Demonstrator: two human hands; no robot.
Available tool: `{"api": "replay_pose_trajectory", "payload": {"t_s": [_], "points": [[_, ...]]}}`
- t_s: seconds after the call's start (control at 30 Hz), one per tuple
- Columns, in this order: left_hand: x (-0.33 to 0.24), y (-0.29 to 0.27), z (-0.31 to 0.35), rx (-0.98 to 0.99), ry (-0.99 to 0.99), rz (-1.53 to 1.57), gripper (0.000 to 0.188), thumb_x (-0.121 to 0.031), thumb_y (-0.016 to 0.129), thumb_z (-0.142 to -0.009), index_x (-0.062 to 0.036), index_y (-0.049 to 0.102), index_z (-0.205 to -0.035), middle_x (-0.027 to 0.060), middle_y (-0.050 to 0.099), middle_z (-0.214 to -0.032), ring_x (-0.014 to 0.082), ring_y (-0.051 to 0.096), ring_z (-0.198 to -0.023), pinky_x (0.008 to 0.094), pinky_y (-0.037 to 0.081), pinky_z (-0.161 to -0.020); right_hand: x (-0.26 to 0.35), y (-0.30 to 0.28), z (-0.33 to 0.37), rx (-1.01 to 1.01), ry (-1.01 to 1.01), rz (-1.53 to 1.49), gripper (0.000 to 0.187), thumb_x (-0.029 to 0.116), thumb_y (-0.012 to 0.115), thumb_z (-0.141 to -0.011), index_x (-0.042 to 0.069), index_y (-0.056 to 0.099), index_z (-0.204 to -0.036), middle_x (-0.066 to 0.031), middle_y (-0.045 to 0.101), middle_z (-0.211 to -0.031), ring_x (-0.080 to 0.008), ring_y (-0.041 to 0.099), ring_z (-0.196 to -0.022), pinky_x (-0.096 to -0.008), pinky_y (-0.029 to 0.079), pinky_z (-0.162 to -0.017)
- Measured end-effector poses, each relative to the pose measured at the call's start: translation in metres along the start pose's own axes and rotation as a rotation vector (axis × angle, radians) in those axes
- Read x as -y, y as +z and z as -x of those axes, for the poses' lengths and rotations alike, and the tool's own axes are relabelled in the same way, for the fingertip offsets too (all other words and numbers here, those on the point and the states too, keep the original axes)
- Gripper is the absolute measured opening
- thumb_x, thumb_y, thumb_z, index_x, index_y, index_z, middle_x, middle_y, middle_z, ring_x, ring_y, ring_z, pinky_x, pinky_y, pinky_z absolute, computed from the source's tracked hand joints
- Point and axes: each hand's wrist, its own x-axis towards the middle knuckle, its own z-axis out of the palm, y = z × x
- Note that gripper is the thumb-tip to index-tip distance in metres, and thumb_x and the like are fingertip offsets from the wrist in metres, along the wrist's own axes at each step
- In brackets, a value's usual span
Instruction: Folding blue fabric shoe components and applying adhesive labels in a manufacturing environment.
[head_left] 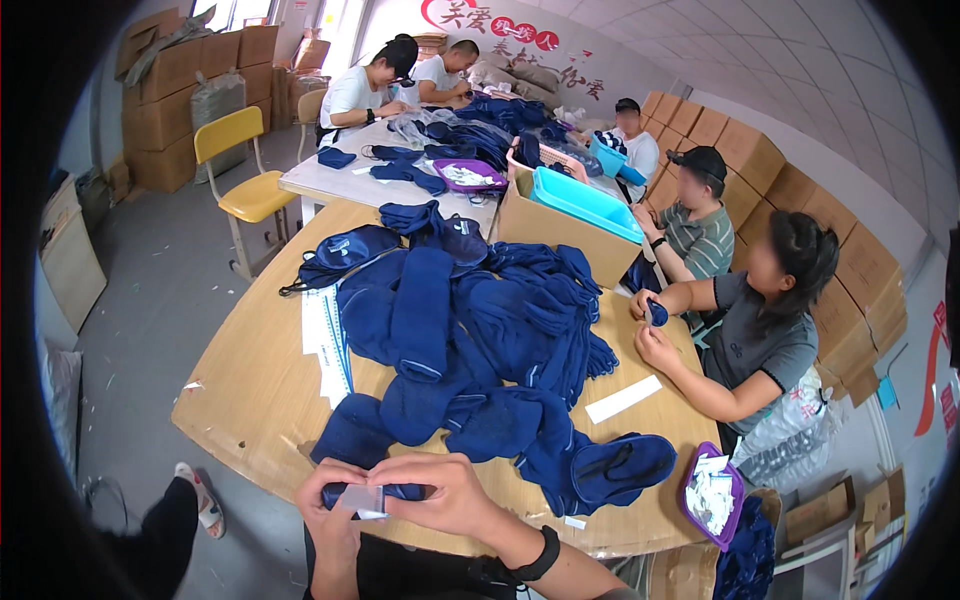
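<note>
From my remote feed: a workroom with a grey concrete floor (180,290), a yellow chair (240,165) beside a white table (330,180), and stacked cardboard boxes (180,90) along the left wall and the right wall (800,190). Daylight enters through windows (225,12) at the back; white walls carry red lettering (500,35).

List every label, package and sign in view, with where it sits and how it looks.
Small label: between both hands, pale rectangle.
Paper strip: on the table, right side, white.
Purple tray: table's right edge, holding white labels.
Cardboard boxes: brown, stacked along the right wall.
Wall sign: far wall, red on white.
</note>
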Motion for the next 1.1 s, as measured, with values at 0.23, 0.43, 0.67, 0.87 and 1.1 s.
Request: {"api": "replay_pose_trajectory", "payload": {"t_s": [0.23, 0.43, 0.67, 0.87, 1.1], "points": [[-0.006, 0.001, -0.001, 0.089, 0.055, -0.100, 0.023, -0.008, 0.073, -0.072, 0.0028, 0.061, -0.089, 0.0134, 0.062, -0.088, 0.0190, 0.061, -0.082, 0.0277, 0.047, -0.077, -0.004, -0.002, -0.001, -0.022, -0.015, -0.051, 0.022, 0.000, 0.075, -0.077, 0.000, 0.072, -0.099, -0.0130, 0.073, -0.098, -0.0237, 0.071, -0.087, -0.0294, 0.055, -0.077], [-0.018, 0.000, 0.005, 0.170, 0.065, -0.235, 0.048, -0.013, 0.084, -0.061, 0.0002, 0.062, -0.101, 0.0121, 0.064, -0.093, 0.0185, 0.062, -0.087, 0.0293, 0.049, -0.080, -0.006, -0.005, 0.002, -0.038, 0.001, -0.122, 0.020, 0.000, 0.074, -0.079, -0.001, 0.072, -0.099, -0.0133, 0.073, -0.097, -0.0230, 0.071, -0.086, -0.0297, 0.055, -0.077], [-0.012, -0.002, 0.014, 0.078, -0.065, -0.256, 0.046, -0.006, 0.083, -0.061, 0.0009, 0.062, -0.102, 0.0099, 0.064, -0.092, 0.0158, 0.062, -0.084, 0.0277, 0.049, -0.076, 0.003, 0.000, 0.001, -0.070, 0.052, -0.021, 0.015, 0.001, 0.074, -0.080, -0.002, 0.073, -0.094, -0.0130, 0.073, -0.094, -0.0220, 0.071, -0.085, -0.0295, 0.055, -0.075], [-0.007, -0.008, 0.017, 0.101, 0.025, -0.239, 0.043, -0.006, 0.084, -0.060, 0.0018, 0.064, -0.098, 0.0126, 0.067, -0.096, 0.0170, 0.064, -0.087, 0.0274, 0.049, -0.078, 0.005, -0.001, 0.002, -0.083, 0.068, -0.044, 0.011, 0.004, 0.075, -0.081, -0.002, 0.072, -0.090, -0.0125, 0.072, -0.088, -0.0218, 0.069, -0.079, -0.0296, 0.054, -0.070], [-0.017, 0.002, 0.006, 0.134, 0.022, -0.193, 0.041, -0.001, 0.083, -0.062, 0.0043, 0.066, -0.099, 0.0194, 0.068, -0.103, 0.0249, 0.067, -0.097, 0.0342, 0.051, -0.087, 0.002, 0.003, 0.002, -0.148, -0.018, 0.033, 0.012, 0.004, 0.077, -0.079, -0.001, 0.072, -0.089, -0.0115, 0.071, -0.087, -0.0214, 0.069, -0.077, -0.0291, 0.054, -0.068]]}}
